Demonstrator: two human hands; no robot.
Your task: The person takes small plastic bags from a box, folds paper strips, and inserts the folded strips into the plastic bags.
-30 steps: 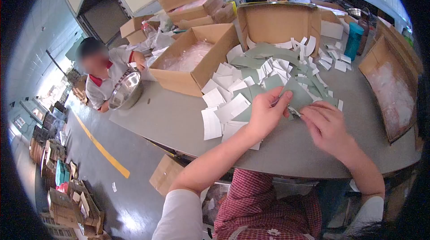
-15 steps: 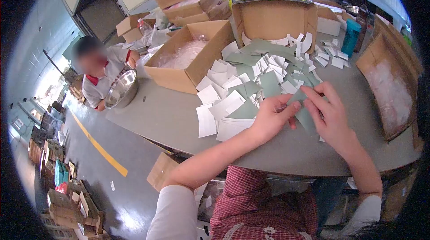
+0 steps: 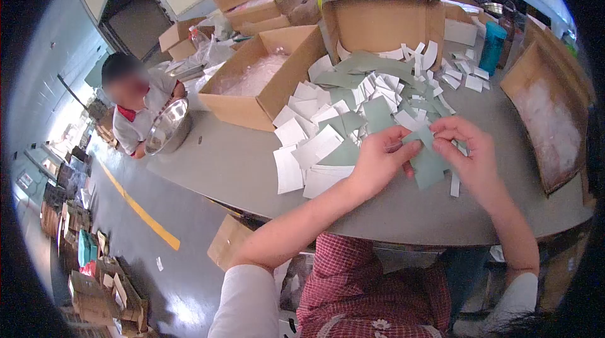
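My left hand (image 3: 381,158) is closed on a green card piece (image 3: 430,171), with the thumb on top of it. My right hand (image 3: 467,152) pinches the upper right part of the same piece between thumb and fingers. The card hangs between both hands above the near side of the table. Just beyond them lies a heap of cut card, with green pieces (image 3: 378,115) and white pieces (image 3: 320,147) overlapping. A narrow white strip (image 3: 455,184) shows below my right hand.
A carton with clear plastic (image 3: 293,95) stands left of the heap, and an open carton (image 3: 384,26) behind it. Another box (image 3: 548,130) leans at right, near a teal bottle (image 3: 493,48). A co-worker holds a metal bowl (image 3: 169,128) at the table's left end.
The green card piece between my hands has turned, and more of its face shows. My right fingers have shifted along its edge. More of the white strip is visible below my right hand.
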